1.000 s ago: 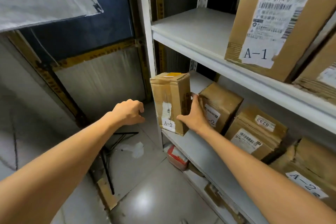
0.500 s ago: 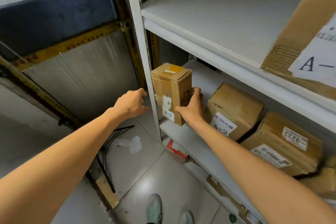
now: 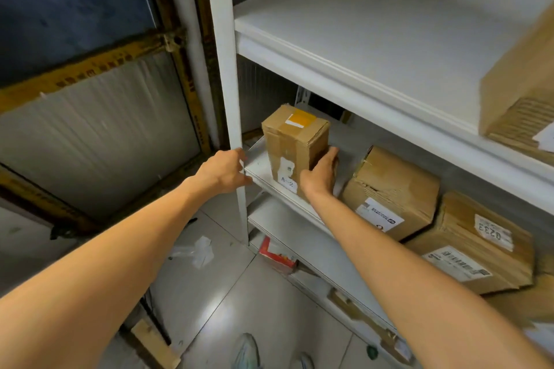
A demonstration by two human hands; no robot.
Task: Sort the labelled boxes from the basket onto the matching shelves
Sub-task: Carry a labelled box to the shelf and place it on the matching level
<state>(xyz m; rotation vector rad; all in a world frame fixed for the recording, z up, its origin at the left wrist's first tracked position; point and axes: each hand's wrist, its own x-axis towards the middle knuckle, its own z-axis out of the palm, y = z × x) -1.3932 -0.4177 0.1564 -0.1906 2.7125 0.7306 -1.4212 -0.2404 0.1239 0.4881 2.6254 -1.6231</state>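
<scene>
A tall cardboard box labelled A-2 (image 3: 295,147) stands upright at the left end of the middle shelf (image 3: 259,166). My right hand (image 3: 320,172) lies against its right side, fingers curled round the box's edge. My left hand (image 3: 223,171) is beside the white shelf upright (image 3: 229,93), fingers loosely curled against the post at shelf height, holding nothing. To the right on the same shelf sit two more cardboard boxes, one with a white label (image 3: 392,192) and one marked 0233 (image 3: 479,243).
The upper shelf (image 3: 344,27) is bare on its left part, with a big cardboard box (image 3: 521,99) at its right. A lower shelf (image 3: 287,228) runs beneath. A red carton (image 3: 277,255), a plastic scrap (image 3: 198,252) and my shoes lie on the tiled floor.
The box has gone further back onto the middle shelf with my right hand on it. My left hand moved right to the shelf post. The view dropped lower.
</scene>
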